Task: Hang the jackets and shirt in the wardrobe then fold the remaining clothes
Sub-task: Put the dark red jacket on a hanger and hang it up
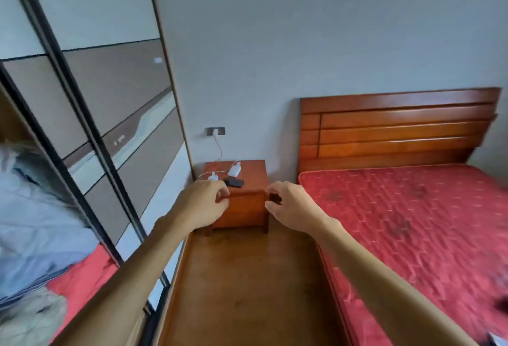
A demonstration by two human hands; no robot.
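Glass wardrobe door (110,98) at left looks closed; left hand (202,203) and right hand (291,205) loosely curled, empty. Risk: jackets blocked unless it slides first.

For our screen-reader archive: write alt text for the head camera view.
The left hand and right hand reach forward with loosely curled fingers, apparently empty, above a wooden floor. Ahead stands a nightstand holding white chargers and a dark object, with wardrobe doors on the left and a red mattress on the right.
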